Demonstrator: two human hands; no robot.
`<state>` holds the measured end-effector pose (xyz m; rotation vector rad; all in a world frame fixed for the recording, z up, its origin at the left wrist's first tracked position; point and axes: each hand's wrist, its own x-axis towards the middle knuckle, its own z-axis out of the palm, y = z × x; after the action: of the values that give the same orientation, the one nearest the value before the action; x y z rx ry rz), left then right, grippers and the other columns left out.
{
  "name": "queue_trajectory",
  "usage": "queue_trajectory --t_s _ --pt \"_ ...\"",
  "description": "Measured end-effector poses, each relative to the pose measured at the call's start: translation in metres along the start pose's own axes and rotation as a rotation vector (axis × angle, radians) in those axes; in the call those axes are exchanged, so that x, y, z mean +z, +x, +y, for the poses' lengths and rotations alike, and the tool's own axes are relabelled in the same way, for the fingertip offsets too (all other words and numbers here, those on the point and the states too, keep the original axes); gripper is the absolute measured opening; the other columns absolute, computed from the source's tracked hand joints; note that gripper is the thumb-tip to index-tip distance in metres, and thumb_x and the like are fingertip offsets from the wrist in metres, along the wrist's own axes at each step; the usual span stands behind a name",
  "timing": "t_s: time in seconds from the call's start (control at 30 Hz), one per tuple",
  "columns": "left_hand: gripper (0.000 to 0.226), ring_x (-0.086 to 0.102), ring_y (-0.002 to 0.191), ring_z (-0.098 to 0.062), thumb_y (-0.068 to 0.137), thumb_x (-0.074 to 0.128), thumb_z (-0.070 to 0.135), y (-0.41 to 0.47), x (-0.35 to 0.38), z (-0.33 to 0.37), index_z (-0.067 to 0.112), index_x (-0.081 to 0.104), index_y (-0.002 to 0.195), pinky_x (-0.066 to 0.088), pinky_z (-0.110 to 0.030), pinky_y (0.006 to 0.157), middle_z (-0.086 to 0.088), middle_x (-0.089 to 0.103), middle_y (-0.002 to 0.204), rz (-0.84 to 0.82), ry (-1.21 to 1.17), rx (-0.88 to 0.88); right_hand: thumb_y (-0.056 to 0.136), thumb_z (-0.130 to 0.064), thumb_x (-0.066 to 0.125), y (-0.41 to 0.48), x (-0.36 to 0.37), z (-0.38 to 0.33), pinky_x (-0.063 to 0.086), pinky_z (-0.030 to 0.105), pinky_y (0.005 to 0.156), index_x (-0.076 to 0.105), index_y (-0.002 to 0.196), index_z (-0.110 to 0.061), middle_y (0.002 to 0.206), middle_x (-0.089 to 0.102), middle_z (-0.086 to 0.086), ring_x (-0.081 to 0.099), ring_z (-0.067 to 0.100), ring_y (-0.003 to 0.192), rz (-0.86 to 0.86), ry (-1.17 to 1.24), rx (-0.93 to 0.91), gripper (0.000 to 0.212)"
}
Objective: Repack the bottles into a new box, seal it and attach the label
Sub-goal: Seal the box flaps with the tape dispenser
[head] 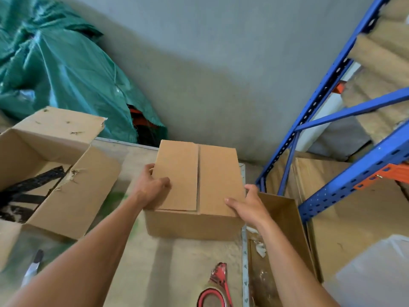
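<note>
A small brown cardboard box (199, 180) stands on the table, its top flaps folded shut with a seam down the middle and no tape visible on it. My left hand (152, 187) grips its left edge, thumb on the top flap. My right hand (247, 204) holds the near right corner, fingers resting on the top. No bottles show; the box's inside is hidden. A larger, torn cardboard box (73, 196) lies open at the left with black strapping inside. A red tape dispenser (215, 286) rests at the table's near edge.
A knife or cutter (33, 267) lies at the near left. Beside the table's right edge stands an open box (285, 218) holding scraps. Blue metal shelving (332, 134) with cardboard rises on the right. A green tarp (55, 63) is heaped behind, against the grey wall.
</note>
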<state>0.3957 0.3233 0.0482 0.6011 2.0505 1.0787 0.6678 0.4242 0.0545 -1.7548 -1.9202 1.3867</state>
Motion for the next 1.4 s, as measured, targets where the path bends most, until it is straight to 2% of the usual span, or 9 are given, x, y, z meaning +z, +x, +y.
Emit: queue_trajectory --t_s 0.07,0.17,0.37,0.53,0.7,0.87,1.07,1.3,1.4 --pt "0.077 0.058 0.111 -0.029 0.086 0.076 0.018 0.000 -0.005 -0.008 0.023 0.035 0.151 0.049 -0.046 0.099 -0.009 0.053 0.142 -0.048 0.037 0.015 0.090 -0.040 0.075 -0.015 0.015 0.010 0.046 0.044 0.102 0.021 0.155 -0.030 0.140 0.055 -0.003 0.055 0.023 0.126 0.039 0.061 -0.002 0.085" --pt "0.082 0.057 0.121 -0.032 0.087 0.078 0.029 -0.009 -0.008 -0.023 0.024 0.032 0.155 0.046 -0.050 0.106 -0.009 0.053 0.146 -0.041 0.048 0.022 0.091 -0.041 0.074 -0.027 0.025 0.016 0.042 0.047 0.110 0.013 0.161 -0.037 0.151 0.049 -0.007 0.049 0.021 0.136 0.058 0.069 -0.027 0.093" --pt "0.098 0.067 0.110 -0.028 0.077 0.081 0.044 -0.020 -0.006 -0.056 0.034 0.024 0.156 0.052 -0.051 0.101 -0.002 0.065 0.129 -0.116 0.018 0.020 0.090 -0.045 0.073 -0.034 0.020 0.014 0.031 0.050 0.120 -0.001 0.162 -0.040 0.165 0.031 -0.010 0.034 0.021 0.149 -0.019 0.008 0.013 0.103" --pt "0.091 0.063 0.116 -0.027 0.086 0.078 0.035 -0.019 -0.007 -0.052 0.032 0.022 0.157 0.050 -0.053 0.103 0.002 0.060 0.128 -0.155 0.007 0.035 0.090 -0.044 0.074 -0.033 0.019 0.012 0.032 0.050 0.120 -0.004 0.162 -0.036 0.164 0.032 -0.007 0.035 0.022 0.148 -0.033 -0.027 0.026 0.107" --pt "0.092 0.057 0.124 -0.029 0.088 0.076 0.037 -0.022 -0.004 -0.052 0.031 0.017 0.159 0.046 -0.054 0.107 0.001 0.056 0.137 -0.149 -0.002 0.018 0.088 -0.043 0.076 -0.033 0.018 0.011 0.033 0.051 0.119 -0.003 0.162 -0.038 0.163 0.034 -0.006 0.037 0.023 0.147 -0.021 -0.015 0.040 0.108" --pt "0.087 0.058 0.124 -0.028 0.093 0.071 0.032 -0.022 -0.003 -0.053 0.034 0.015 0.160 0.044 -0.053 0.110 -0.001 0.056 0.140 -0.155 -0.044 0.022 0.087 -0.038 0.078 -0.030 0.017 0.012 0.038 0.051 0.116 0.003 0.162 -0.037 0.158 0.041 -0.004 0.042 0.024 0.143 -0.022 -0.021 0.037 0.106" --pt "0.083 0.062 0.118 -0.026 0.096 0.067 0.030 -0.017 -0.007 -0.055 0.036 0.015 0.160 0.047 -0.050 0.108 -0.001 0.057 0.142 -0.165 -0.053 0.017 0.084 -0.036 0.082 -0.021 0.014 0.012 0.044 0.046 0.109 0.009 0.158 -0.033 0.144 0.054 -0.003 0.052 0.022 0.129 -0.052 -0.061 0.017 0.103" --pt "0.086 0.057 0.125 -0.031 0.091 0.069 0.047 -0.027 -0.005 -0.054 0.027 0.021 0.159 0.048 -0.046 0.101 -0.005 0.053 0.145 -0.059 0.115 0.085 0.087 -0.039 0.079 -0.017 0.012 0.010 0.033 0.049 0.118 -0.011 0.162 -0.034 0.162 0.036 -0.003 0.038 0.025 0.146 -0.103 -0.103 0.002 0.117" --pt "0.084 0.054 0.129 -0.031 0.096 0.064 0.041 -0.032 -0.003 -0.059 0.026 0.013 0.162 0.044 -0.047 0.106 -0.006 0.048 0.152 -0.093 0.128 0.093 0.091 -0.043 0.074 -0.022 0.015 0.007 0.026 0.045 0.121 -0.013 0.162 -0.027 0.168 0.022 0.001 0.025 0.025 0.153 -0.097 -0.225 -0.031 0.113"
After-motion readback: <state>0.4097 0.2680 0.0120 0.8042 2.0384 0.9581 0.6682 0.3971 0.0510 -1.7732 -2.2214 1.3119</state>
